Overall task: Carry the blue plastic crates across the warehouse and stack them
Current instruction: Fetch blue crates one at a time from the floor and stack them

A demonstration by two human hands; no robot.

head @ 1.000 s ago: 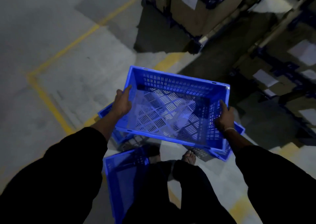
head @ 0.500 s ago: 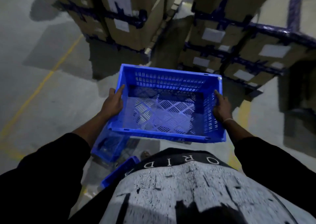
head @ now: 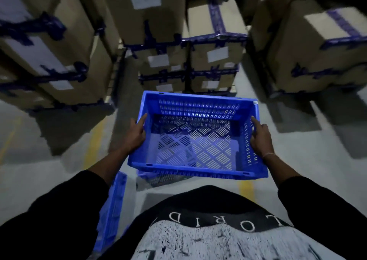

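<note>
**A:** Stacked cardboard boxes (head: 151, 31) with purple tape and white labels are seen across the whole upper half of the head view, above a grey floor (head: 29, 176) marked with a yellow line (head: 95, 140) at centre left. What is being held?

**B:** One blue crate (head: 196, 136), empty, is held off the floor at the centre of the frame. Its left wall is gripped by the left hand (head: 137, 132), with the thumb laid along the rim and the other fingers hidden outside the wall. Its right wall is clasped the same way by the right hand (head: 260, 136), where a thin bracelet is seen at the wrist.

**A:** Where does the crate sit relative to the hands?

**B:** It is carried between them, roughly level, ahead of the dark printed shirt (head: 218, 230). Part of a second crate (head: 162, 177) shows just beneath its near edge, and a third crate (head: 113, 210) is seen at the lower left beside the left sleeve.

**A:** What could go wrong from here?

**B:** Those lower crates are judged a trip risk, since the view of the feet is blocked by the load. The boxes ahead could be struck by the crate's far edge if it is swung wide. The light is dim and the frame is blurred, so footing may be misjudged.
</note>
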